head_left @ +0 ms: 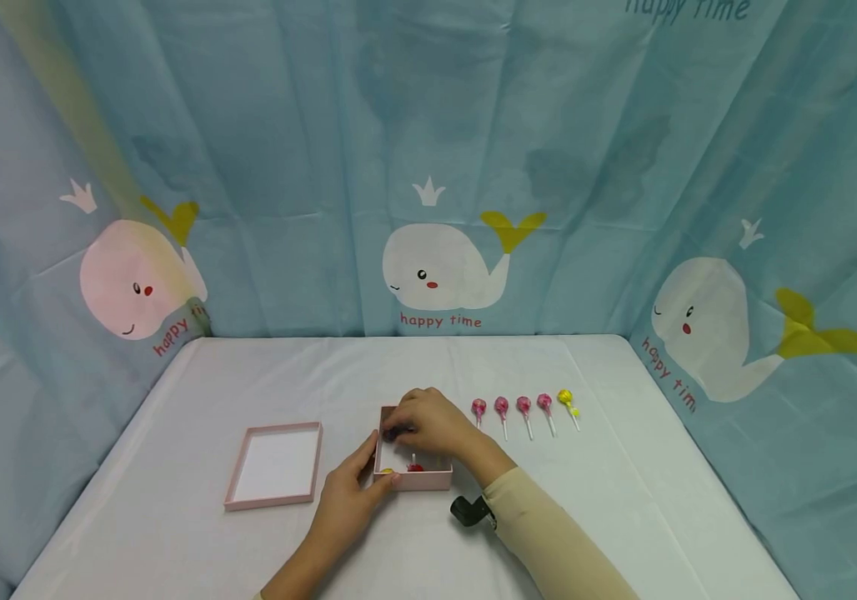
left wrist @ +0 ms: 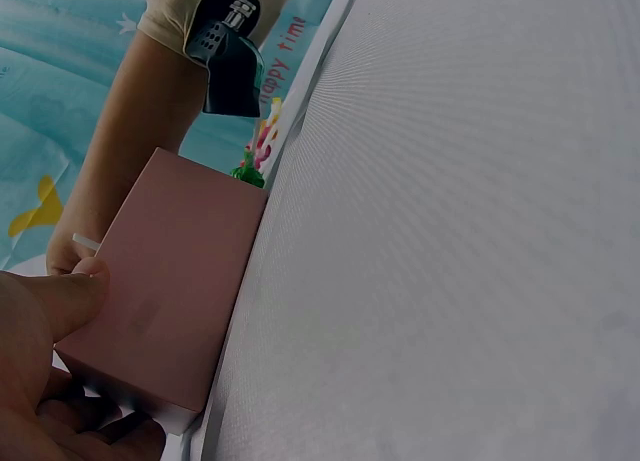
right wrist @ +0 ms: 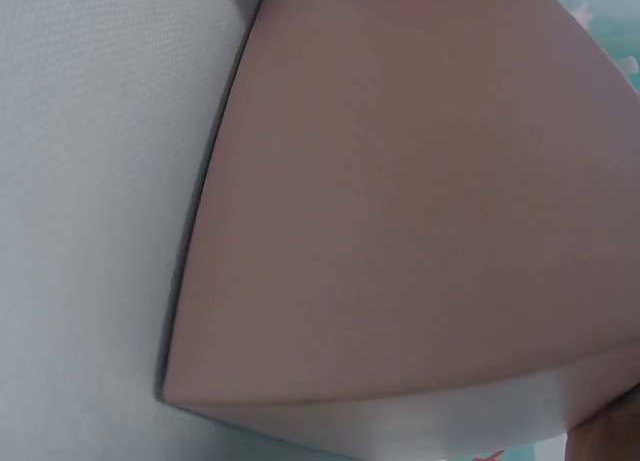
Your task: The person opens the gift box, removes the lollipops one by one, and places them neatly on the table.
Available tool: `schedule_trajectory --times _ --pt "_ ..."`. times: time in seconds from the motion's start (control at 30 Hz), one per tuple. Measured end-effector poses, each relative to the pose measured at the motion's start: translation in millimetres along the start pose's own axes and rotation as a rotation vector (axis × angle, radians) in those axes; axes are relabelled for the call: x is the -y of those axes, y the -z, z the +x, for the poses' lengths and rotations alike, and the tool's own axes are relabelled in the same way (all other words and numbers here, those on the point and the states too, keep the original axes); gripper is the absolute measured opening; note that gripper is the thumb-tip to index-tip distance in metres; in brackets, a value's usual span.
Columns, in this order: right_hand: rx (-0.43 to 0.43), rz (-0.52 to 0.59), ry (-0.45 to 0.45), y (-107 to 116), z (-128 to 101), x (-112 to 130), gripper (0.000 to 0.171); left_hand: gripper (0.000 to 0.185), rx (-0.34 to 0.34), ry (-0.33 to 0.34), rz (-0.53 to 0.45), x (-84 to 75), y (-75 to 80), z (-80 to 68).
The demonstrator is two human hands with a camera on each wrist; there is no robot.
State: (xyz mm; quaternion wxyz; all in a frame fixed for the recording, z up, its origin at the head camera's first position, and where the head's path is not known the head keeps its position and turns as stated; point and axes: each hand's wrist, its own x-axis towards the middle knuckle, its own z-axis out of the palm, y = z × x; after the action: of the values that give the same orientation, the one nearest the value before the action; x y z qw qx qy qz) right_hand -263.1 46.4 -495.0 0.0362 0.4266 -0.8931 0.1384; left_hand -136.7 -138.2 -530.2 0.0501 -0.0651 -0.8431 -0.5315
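An open pink box [head_left: 413,481] stands on the white table in the head view. My left hand [head_left: 348,493] grips its left side, thumb on the front rim; the left wrist view shows the thumb [left wrist: 78,299] there and the fingers curled round the end. From above, my right hand [head_left: 432,421] reaches into the box with bent fingers, close around something dark in the back left corner; I cannot tell whether it is held. A red lollipop [head_left: 415,467] and a bit of yellow [head_left: 387,471] show inside. In the right wrist view, the box wall [right wrist: 400,201] hides the fingers.
Left of the box lies its shallow pink-rimmed lid [head_left: 273,504]. To the right, several pink lollipops [head_left: 523,405] and a yellow lollipop [head_left: 565,397] form a row. A green wrapper [left wrist: 248,171] shows beyond the box. A whale-print curtain [head_left: 286,275] surrounds the table.
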Motion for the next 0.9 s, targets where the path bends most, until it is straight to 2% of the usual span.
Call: schedule_trajectory --times 0.17,0.5,0.77,0.9 --pt "0.002 0.017 -0.016 0.0 0.0 0.9 0.027 0.086 0.010 0.017 -0.020 0.4 0.3 0.1" --pt "0.087 -0.086 -0.002 -2.9 3.2 3.4 0.023 0.086 0.018 0.046 -0.026 -0.4 0.5 -0.9" --pt "0.048 -0.047 -0.012 -2.5 1.6 1.3 0.023 0.087 0.019 0.023 -0.037 -0.1 0.2 0.4" --pt "0.022 -0.018 0.010 -1.9 0.5 -0.8 0.025 0.088 0.020 0.005 -0.034 1.0 0.0 0.4"
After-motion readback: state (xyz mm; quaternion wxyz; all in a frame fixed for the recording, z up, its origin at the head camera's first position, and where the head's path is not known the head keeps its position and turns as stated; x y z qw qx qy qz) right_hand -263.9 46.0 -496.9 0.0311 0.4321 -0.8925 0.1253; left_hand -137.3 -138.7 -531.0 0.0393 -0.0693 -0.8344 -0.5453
